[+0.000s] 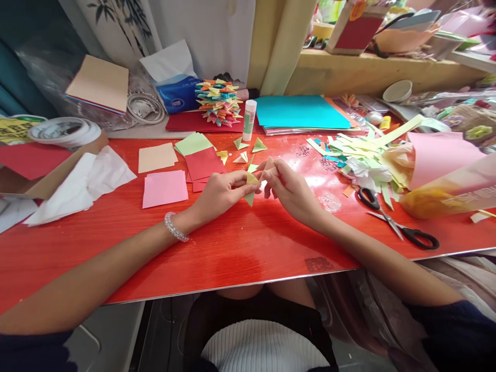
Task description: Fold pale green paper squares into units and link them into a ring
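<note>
Above the red table (240,243), my two hands meet near the middle. My left hand (219,194), with a clear beaded bracelet (176,227) at the wrist, is closed on a folded yellow-green paper piece (250,199) with pointed ends. My right hand (289,188) pinches a folded peach paper piece (270,164) right beside it. Whether the two pieces touch is hidden by my fingers. Just beyond lie small folded triangles, among them a green triangle (259,145) and a peach triangle (241,157). A glue stick (249,121) stands upright behind them.
Left of my hands lie pink squares (165,189), peach squares (157,157) and red squares (204,164). Behind stand a multicoloured folded-paper model (219,103) and blue sheets (302,112). Black-handled scissors (397,222) lie half-open at right, near a heap of paper strips (366,155).
</note>
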`<state>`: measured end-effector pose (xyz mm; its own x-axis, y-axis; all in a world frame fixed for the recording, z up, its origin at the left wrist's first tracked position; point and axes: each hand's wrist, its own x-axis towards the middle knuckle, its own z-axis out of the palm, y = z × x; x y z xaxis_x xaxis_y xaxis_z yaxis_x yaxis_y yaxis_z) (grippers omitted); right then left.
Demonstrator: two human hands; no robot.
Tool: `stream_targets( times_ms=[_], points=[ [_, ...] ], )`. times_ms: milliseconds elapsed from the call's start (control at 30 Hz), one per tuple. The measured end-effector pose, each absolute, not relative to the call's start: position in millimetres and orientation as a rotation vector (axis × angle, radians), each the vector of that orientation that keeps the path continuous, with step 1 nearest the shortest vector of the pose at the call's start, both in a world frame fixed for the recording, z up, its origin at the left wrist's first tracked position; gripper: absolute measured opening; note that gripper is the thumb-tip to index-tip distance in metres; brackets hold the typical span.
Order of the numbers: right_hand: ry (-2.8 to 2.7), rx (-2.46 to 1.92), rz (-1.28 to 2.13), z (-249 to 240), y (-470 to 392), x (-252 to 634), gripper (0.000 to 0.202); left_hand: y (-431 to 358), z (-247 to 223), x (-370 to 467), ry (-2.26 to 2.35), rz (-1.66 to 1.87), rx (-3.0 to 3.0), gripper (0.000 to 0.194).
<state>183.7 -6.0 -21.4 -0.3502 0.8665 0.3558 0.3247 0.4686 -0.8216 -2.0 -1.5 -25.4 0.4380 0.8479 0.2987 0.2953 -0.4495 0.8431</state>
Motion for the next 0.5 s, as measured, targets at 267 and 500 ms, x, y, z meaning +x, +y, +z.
stream_targets(
  times_ms=[267,500],
  points=[
    [-1.939,-1.011,0.823,-26.7,-4.8,183.6,0.028,-5.5,-24.7,-0.4,0.928,1.028,2.146,0.021],
    [-1.974,-0.993,0.87,-28.8,0.8,189.2,0.043,-6.4,-25.6,-0.6,0.891,1.052,2.238,0.019]
  ],
)
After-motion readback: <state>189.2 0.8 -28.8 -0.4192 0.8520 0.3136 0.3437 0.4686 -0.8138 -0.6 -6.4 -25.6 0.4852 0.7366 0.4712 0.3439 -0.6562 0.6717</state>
